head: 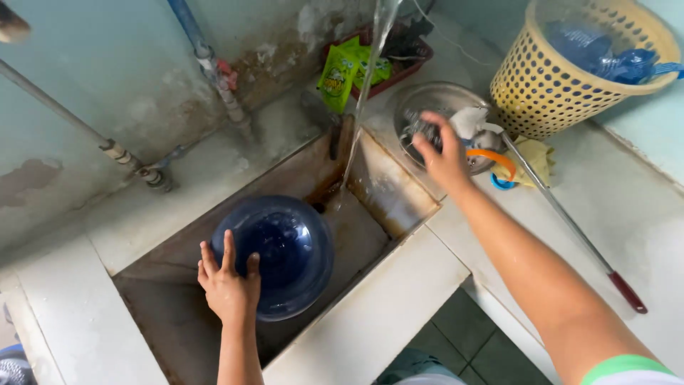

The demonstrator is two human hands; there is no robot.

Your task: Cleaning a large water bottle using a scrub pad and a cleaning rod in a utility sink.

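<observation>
- Fingers of the left hand point(228, 284) are spread, the palm pressed flat against the near side of a dark blue round bowl point(279, 253); it grips nothing.
- The bowl sits in the middle of the stained sink basin point(178, 314).
- The right hand point(442, 153) reaches over a metal dish point(434, 100) on the counter, fingers loosely curled over a scrubber point(424, 130); whether they grip it, I cannot tell.
- A thin stream of water point(363, 93) falls into the basin's far corner.
- A long rod with a red handle point(570, 221) lies across the counter.
- A yellow basket point(570, 78) stands beyond the dish.
- Green sachets point(340, 71) lean by the wall.
</observation>
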